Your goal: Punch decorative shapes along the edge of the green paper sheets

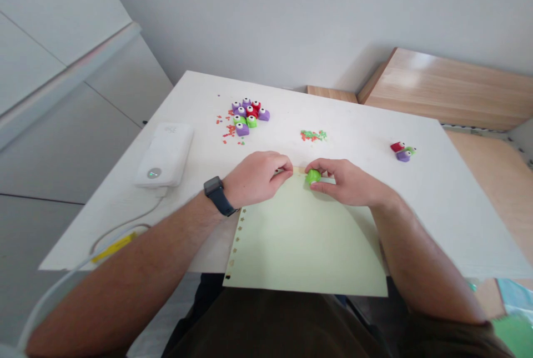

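A pale green sheet of paper (303, 236) lies on the white table (366, 125) in front of me, its near edge hanging over the table edge. Small punched holes run down its left side. My left hand (256, 177), with a dark watch on the wrist, pinches the sheet's far edge. My right hand (347, 180) is closed around a small green craft punch (313, 176) set on that same far edge, close to the left hand's fingertips.
A cluster of several purple, red and green punches (249, 114) sits at the back left amid red paper bits. Green and red confetti (313, 135) lies mid-table. More punches (402, 151) sit to the right. A white power bank (165, 155) with cable lies left. Wooden furniture (449, 89) stands behind.
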Demonstrator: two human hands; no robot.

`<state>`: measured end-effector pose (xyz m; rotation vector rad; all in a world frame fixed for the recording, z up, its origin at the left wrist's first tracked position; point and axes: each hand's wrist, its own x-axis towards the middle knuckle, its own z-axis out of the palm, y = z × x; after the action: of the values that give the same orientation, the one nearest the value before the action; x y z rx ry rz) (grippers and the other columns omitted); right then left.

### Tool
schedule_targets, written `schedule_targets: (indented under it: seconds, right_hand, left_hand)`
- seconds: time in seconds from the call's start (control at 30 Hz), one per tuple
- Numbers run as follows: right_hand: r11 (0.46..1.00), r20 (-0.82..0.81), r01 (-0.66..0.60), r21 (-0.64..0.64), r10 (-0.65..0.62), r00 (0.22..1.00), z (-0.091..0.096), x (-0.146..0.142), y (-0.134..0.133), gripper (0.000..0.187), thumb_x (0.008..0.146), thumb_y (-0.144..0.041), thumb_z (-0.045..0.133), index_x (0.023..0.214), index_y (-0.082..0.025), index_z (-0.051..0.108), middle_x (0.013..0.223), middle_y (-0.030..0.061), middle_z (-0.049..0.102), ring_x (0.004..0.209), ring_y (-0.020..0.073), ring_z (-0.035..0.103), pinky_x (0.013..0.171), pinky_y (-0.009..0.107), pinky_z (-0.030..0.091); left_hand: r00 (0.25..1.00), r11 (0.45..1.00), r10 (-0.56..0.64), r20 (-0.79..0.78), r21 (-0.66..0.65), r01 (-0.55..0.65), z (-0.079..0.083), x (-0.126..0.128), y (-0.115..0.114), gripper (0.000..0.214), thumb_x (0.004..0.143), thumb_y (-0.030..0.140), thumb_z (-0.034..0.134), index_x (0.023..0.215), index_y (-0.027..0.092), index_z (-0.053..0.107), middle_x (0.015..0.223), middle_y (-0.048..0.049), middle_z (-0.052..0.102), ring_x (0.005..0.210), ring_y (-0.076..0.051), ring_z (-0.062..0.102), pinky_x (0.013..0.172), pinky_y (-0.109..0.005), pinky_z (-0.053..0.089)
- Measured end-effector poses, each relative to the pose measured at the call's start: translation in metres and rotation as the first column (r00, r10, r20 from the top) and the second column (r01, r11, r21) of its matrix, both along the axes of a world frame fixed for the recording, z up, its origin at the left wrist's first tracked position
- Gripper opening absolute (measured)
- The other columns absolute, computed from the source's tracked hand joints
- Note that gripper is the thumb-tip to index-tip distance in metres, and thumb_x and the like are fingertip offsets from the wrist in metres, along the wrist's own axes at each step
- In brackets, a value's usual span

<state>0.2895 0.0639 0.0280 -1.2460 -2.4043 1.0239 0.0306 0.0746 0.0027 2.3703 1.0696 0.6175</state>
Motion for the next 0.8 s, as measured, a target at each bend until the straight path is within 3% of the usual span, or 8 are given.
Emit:
schedule_targets:
  seconds: [0.8]
  right_hand:
    - [0.995, 0.052, 0.052, 0.082, -0.056, 0.997, -0.0071, -0.0018, -0.0023, 0.025, 0.089, -0.023, 0.064, 0.114, -0.022, 0.067, 0.103, 0.0044, 0.074, 0.091, 0.0206, 0.065, 0.087, 0.035, 0.05]
  left_hand:
    - [1.0, 1.0, 0.023, 0.008, -0.021, -0.022, 0.0027, 0.0004, -0.0004, 0.014, 0.096, 0.023, 0.06, 0.092, 0.019, 0.073, 0.092, -0.0026, 0.076, 0.085, -0.019, 0.068, 0.079, -0.031, 0.047]
